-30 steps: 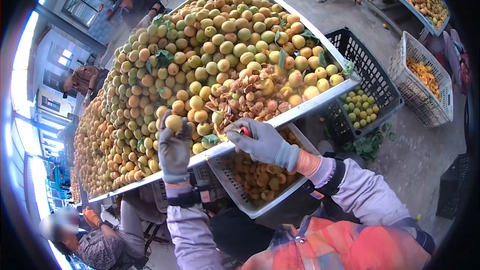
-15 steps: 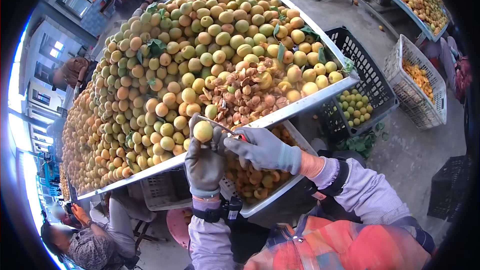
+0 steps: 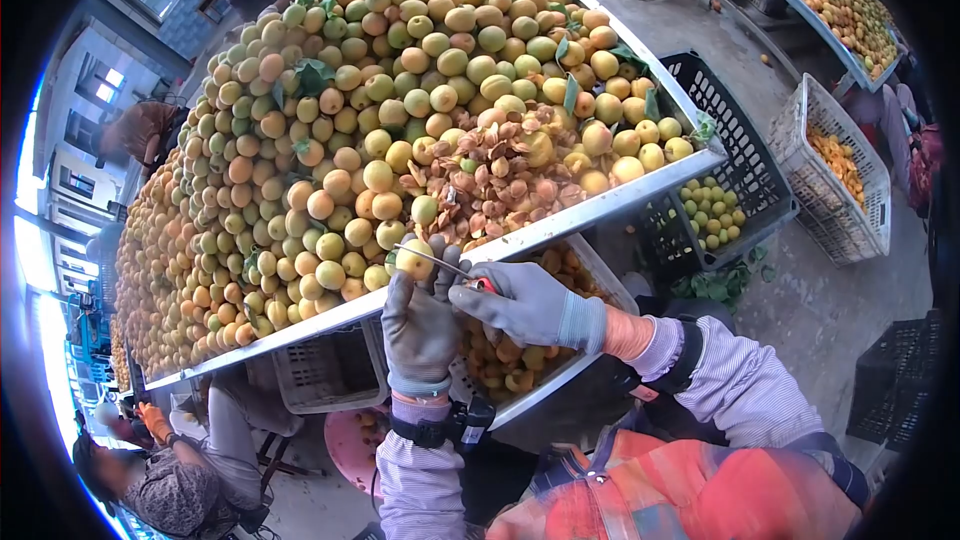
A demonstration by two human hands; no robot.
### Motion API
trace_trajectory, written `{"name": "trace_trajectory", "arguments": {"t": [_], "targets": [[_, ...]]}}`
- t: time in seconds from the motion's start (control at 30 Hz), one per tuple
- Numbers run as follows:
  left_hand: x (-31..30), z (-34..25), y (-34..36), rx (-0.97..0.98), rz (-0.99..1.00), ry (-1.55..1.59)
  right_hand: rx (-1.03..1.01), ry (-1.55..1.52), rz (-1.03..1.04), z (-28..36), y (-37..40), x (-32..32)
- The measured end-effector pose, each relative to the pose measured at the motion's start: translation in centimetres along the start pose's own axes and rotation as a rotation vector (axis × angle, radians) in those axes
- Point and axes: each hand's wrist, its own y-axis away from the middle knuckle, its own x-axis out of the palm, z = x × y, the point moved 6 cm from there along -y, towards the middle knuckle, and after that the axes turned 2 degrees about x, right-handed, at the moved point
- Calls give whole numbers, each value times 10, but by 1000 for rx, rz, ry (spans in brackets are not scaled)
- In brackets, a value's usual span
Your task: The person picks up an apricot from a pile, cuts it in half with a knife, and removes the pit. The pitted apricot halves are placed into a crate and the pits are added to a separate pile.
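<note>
My left hand [image 3: 420,335], in a grey glove, holds up a yellow apricot [image 3: 414,261] in its fingers, just over the table's near rim. In my gloved right hand [image 3: 535,306] is a small knife [image 3: 484,286] with a red handle, gripped in closed fingers. Its thin blade points left and lies across the apricot in this view. Behind both hands, brown apricot pits [image 3: 490,202] are heaped at the table's near corner, beside a large pile of whole apricots [image 3: 330,130]. A crate of cut apricots [image 3: 512,368] sits below my hands, partly hidden by them.
A metal rim [image 3: 570,225] edges the table. To the right stand a black crate [image 3: 735,130] with green fruit and white crates [image 3: 845,195] with orange pieces. A pink basin [image 3: 352,448] is at lower left. Other people work along the table's left side.
Both hands have shifted slightly right and down in the view, with the apricot and knife still held. The blade now lies across the upper part of the apricot.
</note>
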Motion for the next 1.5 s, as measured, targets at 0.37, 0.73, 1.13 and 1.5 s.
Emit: {"name": "trace_trajectory", "arguments": {"t": [0.37,0.73,1.13,1.5], "targets": [[12,3,1,76,-16,-169,-15,123,-66,-6,-1,-3],[18,4,2,80,-1,-226,-17,21,-87,-11,1,1],[13,4,0,65,-6,-220,-31,82,-93,-12,0,1],[11,7,0,59,22,-142,-50,113,-87,-18,-3,0]]}}
